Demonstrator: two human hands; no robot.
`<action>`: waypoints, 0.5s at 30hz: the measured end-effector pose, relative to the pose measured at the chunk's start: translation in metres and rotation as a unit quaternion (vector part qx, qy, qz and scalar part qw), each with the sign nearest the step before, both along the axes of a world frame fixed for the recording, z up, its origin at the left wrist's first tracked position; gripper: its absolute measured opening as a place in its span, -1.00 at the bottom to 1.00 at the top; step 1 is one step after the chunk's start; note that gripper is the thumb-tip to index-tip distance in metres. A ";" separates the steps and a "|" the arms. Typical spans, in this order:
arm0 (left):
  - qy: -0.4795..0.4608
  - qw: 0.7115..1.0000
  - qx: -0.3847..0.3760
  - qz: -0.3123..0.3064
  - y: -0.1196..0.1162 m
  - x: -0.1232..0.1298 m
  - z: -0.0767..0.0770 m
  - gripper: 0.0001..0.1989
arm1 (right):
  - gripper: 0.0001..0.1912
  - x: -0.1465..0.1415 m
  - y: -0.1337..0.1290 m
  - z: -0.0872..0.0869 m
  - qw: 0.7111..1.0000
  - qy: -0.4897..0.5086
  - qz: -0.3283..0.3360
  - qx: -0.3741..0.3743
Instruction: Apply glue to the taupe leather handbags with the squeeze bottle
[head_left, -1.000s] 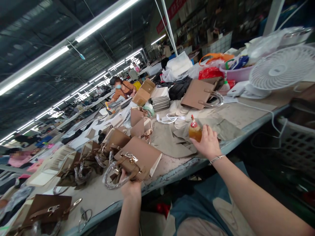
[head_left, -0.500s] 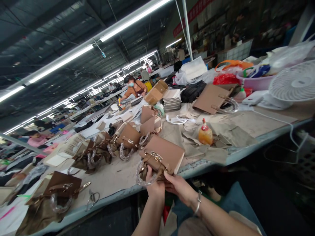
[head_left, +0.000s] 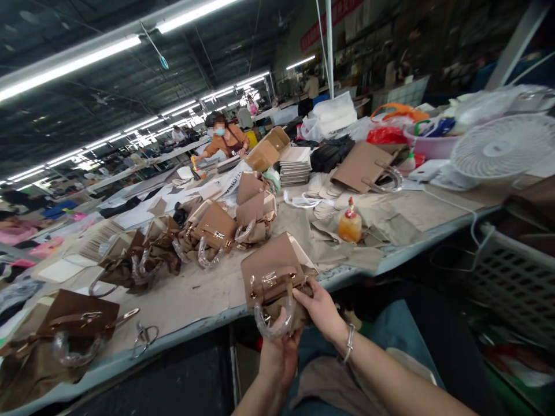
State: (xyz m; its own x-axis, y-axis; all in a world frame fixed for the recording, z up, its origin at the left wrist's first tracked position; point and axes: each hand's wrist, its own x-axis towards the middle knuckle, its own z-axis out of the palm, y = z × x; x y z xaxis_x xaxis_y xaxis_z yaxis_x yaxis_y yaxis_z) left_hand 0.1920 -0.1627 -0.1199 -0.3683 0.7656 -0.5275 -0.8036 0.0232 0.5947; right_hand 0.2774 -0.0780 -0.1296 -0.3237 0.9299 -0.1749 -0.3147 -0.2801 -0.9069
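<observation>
A small brown handbag (head_left: 271,257) with gold hardware and a clear-wrapped handle lies tilted at the table's front edge, its handle toward me. My left hand (head_left: 280,349) is closed on the bag's lower part from beneath, with the thumb up inside the handle loop; most of its fingers are hidden. My right hand (head_left: 318,309) pinches the bag's right side near the strap end. Further left sits another handbag (head_left: 82,315), dark brown, with its lining spread over the edge. A pair of scissors (head_left: 145,338) lies beside that one.
More brown handbags (head_left: 217,225) crowd the table's middle. A bottle of amber liquid (head_left: 350,224) stands to the right on fabric pieces. Behind are a larger bag (head_left: 362,167), a stack of boards (head_left: 295,167) and a white fan (head_left: 498,147). A plastic crate (head_left: 515,283) stands low right. Across the table, a co-worker (head_left: 225,138) leans over.
The handbag has turned in my hands, so its front faces me more squarely. My left hand has slid lower under it, and my right hand has moved up its right side.
</observation>
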 end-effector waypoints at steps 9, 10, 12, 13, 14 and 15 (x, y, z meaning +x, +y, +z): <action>-0.009 0.980 -0.053 -0.194 -0.001 -0.045 0.002 -0.84 | -0.54 0.016 -0.005 -0.003 0.996 0.050 0.068 -0.017; -0.012 0.983 -0.047 -0.178 0.005 -0.044 0.004 -0.83 | -0.54 0.018 -0.004 -0.003 0.996 0.049 0.074 -0.018; -0.031 0.988 -0.031 -0.147 0.017 -0.038 0.007 -0.81 | -0.55 0.021 -0.001 -0.002 0.996 0.041 0.083 -0.018; -0.038 0.989 -0.026 -0.138 0.024 -0.035 0.008 -0.79 | -0.55 0.023 0.001 -0.002 0.995 0.034 0.087 -0.016; -0.042 0.990 -0.024 -0.131 0.029 -0.032 0.006 -0.78 | -0.56 0.025 0.003 -0.003 0.996 0.025 0.090 -0.012; -0.042 0.991 -0.025 -0.126 0.033 -0.029 0.004 -0.78 | -0.56 0.027 0.005 -0.003 0.996 0.014 0.090 -0.007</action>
State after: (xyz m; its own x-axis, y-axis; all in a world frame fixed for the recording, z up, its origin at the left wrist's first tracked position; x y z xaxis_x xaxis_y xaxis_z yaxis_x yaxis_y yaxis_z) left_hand 0.1629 -0.1292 -0.1162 -0.1219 0.7999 -0.5876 -0.8148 0.2575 0.5194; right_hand 0.3040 -0.0732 -0.1331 -0.4904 0.8536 -0.1758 -0.2825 -0.3465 -0.8945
